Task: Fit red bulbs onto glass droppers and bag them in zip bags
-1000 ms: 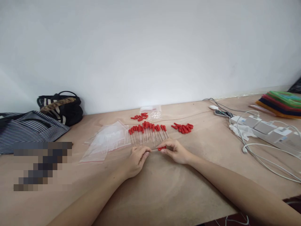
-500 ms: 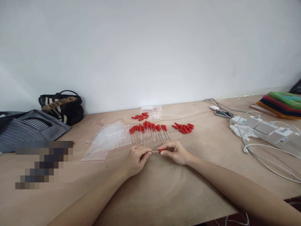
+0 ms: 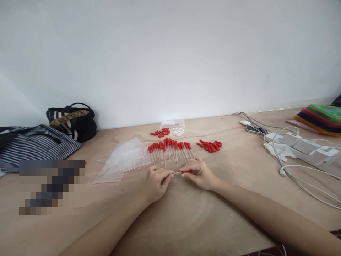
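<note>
A clear thin dropper tube (image 3: 177, 173) lies level between my two hands, with a red rubber bulb (image 3: 187, 171) at its right end. My left hand (image 3: 159, 181) is closed, pinching the tube between thumb and index finger. The bulb sits between the thumb and fingers of my right hand (image 3: 200, 174), which is closed too. Just beyond them is a row of droppers (image 3: 170, 144), red bulbs pointing away from me. Loose red bulbs (image 3: 211, 146) are heaped to the right, and a smaller group of bulbs (image 3: 160, 132) lies farther back.
Clear zip bags (image 3: 121, 160), some holding thin tubes, lie left of the droppers. Another bag (image 3: 172, 123) with clear tubes is near the wall. Chargers and white cables (image 3: 306, 145) crowd the right side. A striped bag (image 3: 39, 145) and a black bag (image 3: 84, 124) stand left.
The view has shifted slightly. My right fingers have changed their hold on the red bulb a little; both hands keep their pinch on the dropper.
</note>
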{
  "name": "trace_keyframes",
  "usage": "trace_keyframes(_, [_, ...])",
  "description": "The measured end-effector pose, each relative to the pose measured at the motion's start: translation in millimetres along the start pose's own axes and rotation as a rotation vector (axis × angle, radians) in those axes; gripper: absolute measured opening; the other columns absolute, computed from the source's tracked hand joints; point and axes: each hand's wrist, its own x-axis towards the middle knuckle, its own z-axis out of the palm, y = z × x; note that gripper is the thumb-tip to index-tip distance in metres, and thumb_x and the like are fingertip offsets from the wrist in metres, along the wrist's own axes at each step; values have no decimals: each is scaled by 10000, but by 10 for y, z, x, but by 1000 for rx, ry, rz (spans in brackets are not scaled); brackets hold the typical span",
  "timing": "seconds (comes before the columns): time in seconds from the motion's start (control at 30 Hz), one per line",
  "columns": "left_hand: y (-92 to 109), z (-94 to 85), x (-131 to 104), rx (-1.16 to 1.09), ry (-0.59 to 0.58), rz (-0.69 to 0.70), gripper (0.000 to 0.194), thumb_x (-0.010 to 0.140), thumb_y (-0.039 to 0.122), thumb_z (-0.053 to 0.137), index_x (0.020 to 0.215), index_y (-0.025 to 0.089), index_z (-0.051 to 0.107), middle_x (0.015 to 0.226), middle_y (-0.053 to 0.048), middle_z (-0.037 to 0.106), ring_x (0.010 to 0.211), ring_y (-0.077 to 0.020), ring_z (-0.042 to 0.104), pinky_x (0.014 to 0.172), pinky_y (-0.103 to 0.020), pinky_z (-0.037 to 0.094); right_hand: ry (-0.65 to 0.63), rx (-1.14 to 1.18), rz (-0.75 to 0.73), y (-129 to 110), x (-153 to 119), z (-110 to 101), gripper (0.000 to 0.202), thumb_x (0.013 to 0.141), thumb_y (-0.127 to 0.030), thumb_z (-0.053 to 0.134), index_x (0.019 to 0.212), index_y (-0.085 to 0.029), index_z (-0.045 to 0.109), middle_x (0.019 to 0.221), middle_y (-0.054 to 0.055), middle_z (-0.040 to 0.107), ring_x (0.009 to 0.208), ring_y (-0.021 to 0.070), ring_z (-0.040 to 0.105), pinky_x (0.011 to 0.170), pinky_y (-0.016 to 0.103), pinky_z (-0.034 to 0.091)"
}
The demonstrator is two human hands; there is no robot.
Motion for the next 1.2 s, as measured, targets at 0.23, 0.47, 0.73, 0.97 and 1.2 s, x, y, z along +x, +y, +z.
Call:
trace_keyframes(0.23, [31,39,-22,44,56,17,242,877,223,377,800,191,604,638,30,647,577,-107,560,667,-299,239,66,-53,-18,-61,2,42,79,754,-240,598,805,-231,657,722,0,680,703,141,590,823,373,301])
trace_keyframes(0.47, [29,65,-11,32,37,-27,250,880,238,373,819,197,612,624,28,633,568,-107,544,664,-303,235,56,-27,4,-38,24,29,101,747,-296,614,818,-240,659,720,-12,674,692,128,588,855,370,269])
trace_keyframes(0.73, [30,40,-3,-22,7,-68,243,885,256,368,853,202,603,627,31,630,587,-111,565,691,-304,256,48,-66,7,14,29,-67,109,739,-329,627,807,-253,667,727,-17,678,703,132,592,878,379,240])
trace_keyframes(0.97, [40,66,0,-36,27,-64,240,890,256,367,861,201,598,615,36,628,573,-104,563,689,-302,254,134,-84,49,-34,33,-44,63,711,-305,660,734,-247,670,703,-16,691,663,130,594,908,417,209])
trace_keyframes(1.2, [33,51,2,-23,-5,-47,242,892,247,366,847,198,599,633,35,637,573,-101,557,710,-308,284,126,-109,68,0,27,-42,116,722,-350,640,722,-238,667,701,-4,689,674,143,602,910,431,231])
